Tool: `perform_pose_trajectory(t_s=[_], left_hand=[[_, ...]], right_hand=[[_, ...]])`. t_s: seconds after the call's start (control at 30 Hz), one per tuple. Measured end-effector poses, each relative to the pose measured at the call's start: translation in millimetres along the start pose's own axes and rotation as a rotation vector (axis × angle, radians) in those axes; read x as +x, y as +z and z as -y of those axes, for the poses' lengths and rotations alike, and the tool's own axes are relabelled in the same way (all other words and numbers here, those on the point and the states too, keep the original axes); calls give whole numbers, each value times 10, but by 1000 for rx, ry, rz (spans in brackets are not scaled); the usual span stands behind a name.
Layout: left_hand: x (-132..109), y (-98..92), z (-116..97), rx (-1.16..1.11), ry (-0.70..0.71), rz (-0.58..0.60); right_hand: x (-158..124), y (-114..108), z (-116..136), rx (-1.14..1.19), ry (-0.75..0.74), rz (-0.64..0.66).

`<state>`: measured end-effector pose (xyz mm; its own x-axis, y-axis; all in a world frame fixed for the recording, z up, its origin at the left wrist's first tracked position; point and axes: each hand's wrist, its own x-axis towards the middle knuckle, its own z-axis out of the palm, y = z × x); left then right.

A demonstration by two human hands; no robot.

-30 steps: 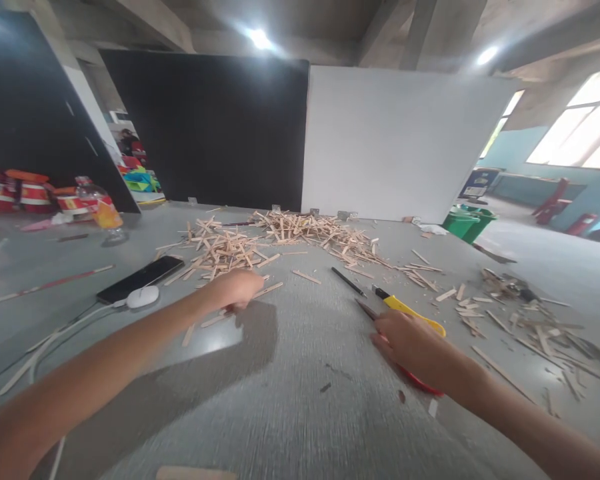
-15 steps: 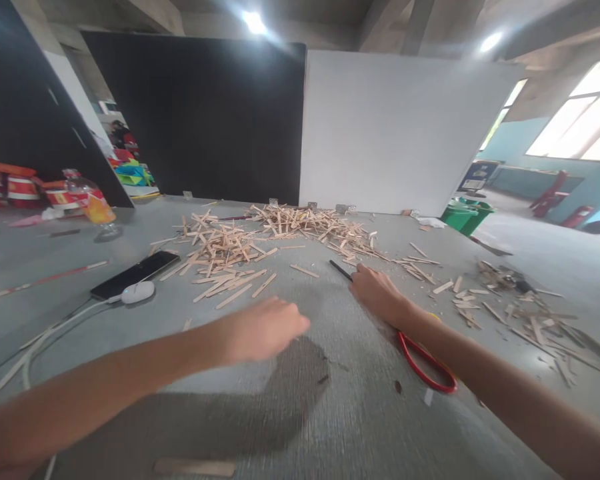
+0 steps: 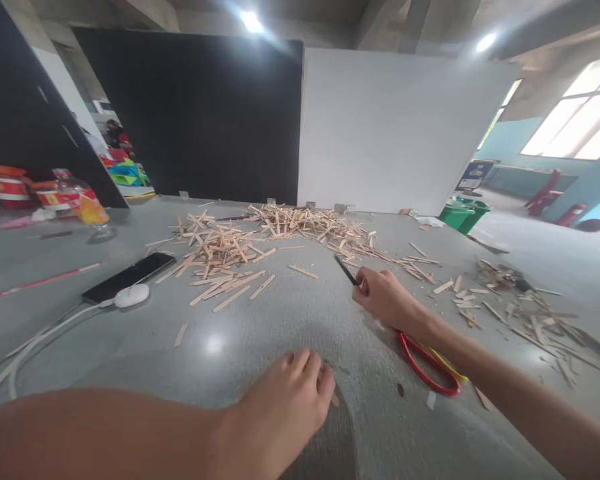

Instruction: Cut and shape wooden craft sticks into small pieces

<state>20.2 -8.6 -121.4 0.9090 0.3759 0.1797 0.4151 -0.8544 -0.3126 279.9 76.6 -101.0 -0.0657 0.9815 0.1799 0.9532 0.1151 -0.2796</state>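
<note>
My right hand (image 3: 383, 297) is closed around the near end of a thin black pen-like tool (image 3: 346, 270), raised at a tilt above the grey table. Low in the middle, my left hand (image 3: 293, 400) is curled palm down close to the tabletop. The rounded tip of a wooden craft stick (image 3: 335, 399) pokes out beside its fingers; the rest is hidden under the hand. Beneath my right forearm lies a tool with a red loop handle (image 3: 425, 367) and a yellow part. Ahead of both hands spreads a pile of wooden sticks (image 3: 225, 250).
At left are a black phone (image 3: 130, 275), a white mouse-shaped device (image 3: 131, 295) with a cable, and a plastic bottle (image 3: 90, 207). Broken sticks (image 3: 535, 327) litter the right side. Black (image 3: 195, 120) and white panels (image 3: 385, 133) stand along the back, with green bins (image 3: 463, 215) beyond.
My left hand has come down and nearer to me, and a stick tip now shows by its fingers. My right hand has lifted and tilted the black tool slightly.
</note>
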Motion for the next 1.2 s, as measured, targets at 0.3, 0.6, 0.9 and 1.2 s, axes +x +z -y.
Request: perform_pose_trajectory(t_s=[0.3,0.6,0.9,1.2], left_hand=[[-87,185,-151,14,26,-233],[-183,187,-250,-22,-17,-233],[-147,129,-255,-60,-29,-199],[-185,171,-333,-19,-29,-261]], right_hand=[[-727,21,258,602,-105,91],[-875,79,344,887,114,359],[-975,137,361,968,140,425],[-1014,312,330,883,106,406]])
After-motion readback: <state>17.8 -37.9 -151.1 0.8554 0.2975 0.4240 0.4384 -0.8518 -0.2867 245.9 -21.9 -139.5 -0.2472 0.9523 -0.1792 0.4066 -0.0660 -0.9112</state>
